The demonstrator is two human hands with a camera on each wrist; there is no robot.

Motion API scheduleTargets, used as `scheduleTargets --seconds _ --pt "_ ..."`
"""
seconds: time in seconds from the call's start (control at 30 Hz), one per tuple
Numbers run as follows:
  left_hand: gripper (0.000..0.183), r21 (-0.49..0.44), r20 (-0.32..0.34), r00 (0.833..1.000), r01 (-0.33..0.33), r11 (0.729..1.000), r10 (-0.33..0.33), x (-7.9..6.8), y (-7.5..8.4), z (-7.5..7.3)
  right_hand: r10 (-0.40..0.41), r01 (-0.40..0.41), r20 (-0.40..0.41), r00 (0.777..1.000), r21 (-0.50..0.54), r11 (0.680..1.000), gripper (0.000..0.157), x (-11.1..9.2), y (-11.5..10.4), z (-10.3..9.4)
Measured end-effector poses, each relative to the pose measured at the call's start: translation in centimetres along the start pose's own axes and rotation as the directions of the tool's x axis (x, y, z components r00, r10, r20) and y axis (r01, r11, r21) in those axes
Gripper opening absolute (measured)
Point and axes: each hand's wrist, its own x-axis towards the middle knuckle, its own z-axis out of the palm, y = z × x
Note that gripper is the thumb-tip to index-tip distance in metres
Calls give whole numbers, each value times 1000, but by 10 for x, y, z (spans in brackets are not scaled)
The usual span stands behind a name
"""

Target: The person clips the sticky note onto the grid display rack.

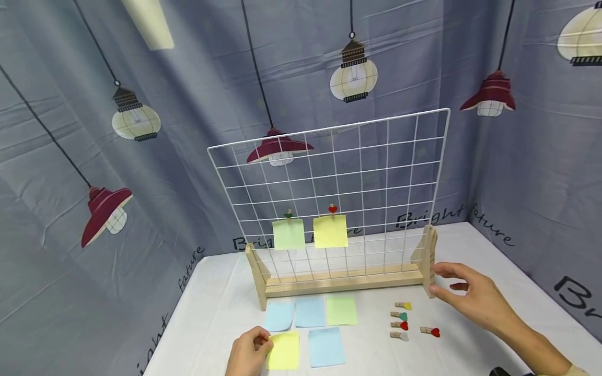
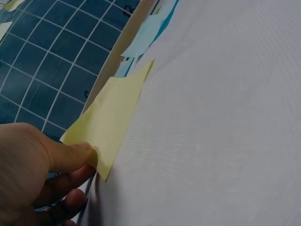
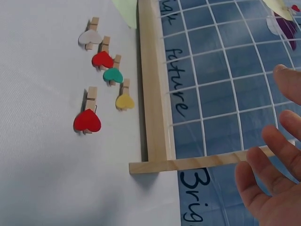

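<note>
In the head view my left hand [image 1: 250, 352] pinches the left edge of a yellow sticky note [image 1: 284, 351]. The left wrist view shows the thumb pressed on that note [image 2: 112, 113], which bends upward off the white cloth. My right hand [image 1: 475, 295] has loosely spread fingers and holds nothing; its fingertips are right at the right wooden end support [image 1: 429, 261] of the white wire grid [image 1: 376, 177]. On the grid hang a green note [image 1: 289, 235] under a green heart clothespin [image 1: 288, 214] and a yellow note [image 1: 331, 232] under a red heart clothespin [image 1: 332, 209].
Blue notes [image 1: 310, 312] and a green note [image 1: 342, 310] lie before the grid's wooden base [image 1: 343, 282], with another blue note [image 1: 326, 348] nearer. Several heart clothespins lie to the right, among them a red one [image 3: 88, 120] and a yellow one [image 3: 125, 101]. Patterned curtains surround the table.
</note>
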Motion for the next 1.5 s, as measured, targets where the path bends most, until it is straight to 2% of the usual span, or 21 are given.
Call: scheduleTargets --seconds 0.13,0.23,0.4,0.63,0.83,1.1,1.27,1.5 --pt "6 -50 20 1000 -9 999 10 0 1 -7 12 -12 10 1000 -1 1000 54 0 1 -1" --pt "5 -50 9 1000 0 999 0 1 5 -14 18 -18 13 1000 4 1000 53 -1 1 -1" --pt "8 -17 -57 998 18 1000 -19 4 17 -28 20 -20 15 1000 1 1000 53 -3 3 0" --pt "7 -60 -149 989 -29 998 20 9 42 -44 1 0 -10 1000 17 1000 48 -8 9 5" --pt "5 -99 -183 983 -34 994 15 17 58 -41 38 -39 24 999 22 999 50 -14 16 12" --pt "5 -148 -221 974 -79 986 45 27 72 -35 63 -65 54 997 45 997 49 -25 22 26" --pt "5 -173 -242 969 -98 980 55 29 77 -36 109 -112 103 989 22 994 49 -31 27 29" --pt "5 -193 -260 963 -126 973 73 30 79 -36 156 -156 126 980 -9 988 47 -39 35 36"
